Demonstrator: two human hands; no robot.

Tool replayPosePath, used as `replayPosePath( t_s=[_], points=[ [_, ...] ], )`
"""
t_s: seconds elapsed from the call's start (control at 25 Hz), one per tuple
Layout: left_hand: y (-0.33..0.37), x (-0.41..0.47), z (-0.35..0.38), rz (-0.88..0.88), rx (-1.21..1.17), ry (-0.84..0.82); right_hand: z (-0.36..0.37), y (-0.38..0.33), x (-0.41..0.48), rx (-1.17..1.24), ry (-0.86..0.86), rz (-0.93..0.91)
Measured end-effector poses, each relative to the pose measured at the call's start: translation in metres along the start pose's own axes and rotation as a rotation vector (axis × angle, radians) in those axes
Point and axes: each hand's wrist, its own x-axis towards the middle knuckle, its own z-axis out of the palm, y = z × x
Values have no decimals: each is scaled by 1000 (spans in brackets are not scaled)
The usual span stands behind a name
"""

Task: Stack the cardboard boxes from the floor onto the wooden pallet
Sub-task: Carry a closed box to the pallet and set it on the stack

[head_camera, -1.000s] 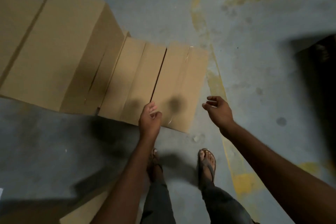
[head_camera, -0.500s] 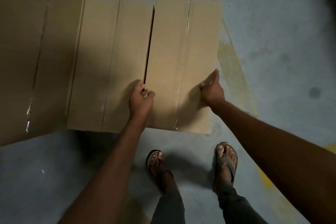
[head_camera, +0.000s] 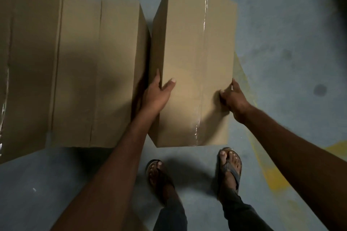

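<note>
Taped box (head_camera: pixel 195 62): just right of the neighbour box (head_camera: pixel 101 73), a narrow dark gap between them; top face tipped, left wall showing; whether its base is clear of the floor (head_camera: pixel 281 43) you cannot tell from here

Left hand (head_camera: pixel 157 93): wedged into the gap against the neighbour box; thumb flat on the taped box's top, fingers gone down its left wall; clamped over that edge

Right hand (head_camera: pixel 232 97): on the edge farthest from the neighbour box; thumb on top, fingers curled over and down the side; gripping, fingertips hidden

Tape seam (head_camera: pixel 203 62): glossy strip along the top, lengthwise, nearer the side away from the neighbour box; likely slick, so keep your thumbs on bare card

Handling, as judgement: sealed, stiff-walled, dry matt card with fair friction; two hands squeezing the sides suggests modest weight, contents unknown; side squeeze alone may slip or bow the walls, so work your fingers under the bottom edges near opposite corners

A larger box (head_camera: pixel 28 62) stands touching the neighbour box's other side; a yellow line (head_camera: pixel 270 170) runs well right of it, beyond the taped box; your sandals (head_camera: pixel 230 167) sit on its near side

Wooden pallet: not in view; mind your toes when you turn
</note>
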Motion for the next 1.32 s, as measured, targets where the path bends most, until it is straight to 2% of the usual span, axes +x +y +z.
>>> replayPosePath(
  t_s=[0.12, 0.24, 0.36, 0.48, 0.56, 0.8, 1.04, 1.2, 1.32],
  points=[
    [32, -4, 14, 58, -48, -53, -19, -20, -7, 19, -74, 83],
    [61, -2, 8, 120, -54, -14, -51, -48, -35, 62, -47, -6],
    [112, -22, -6, 127, -30, -42, -101, -94, -84, 122, -116, -90],
    [179, -77, -13, 202, 0, -84, -159, -143, -145, 122, -172, -90],
    [220, -125, -16, 255, 31, -40, -197, -172, -194, 90, -189, -94],
    [308, -279, -16, 279, -75, -18, -298, -217, -325, 128, -164, -135],
    [336, -423, 1, 380, -269, -27, -379, -208, -448, 173, -113, -321],
    [330, -500, 8, 415, -337, -80, -408, -178, -548, 230, -41, -527],
    [328, -556, 25, 507, -377, -118, -422, -140, -612, 292, 49, -627]
  ],
)
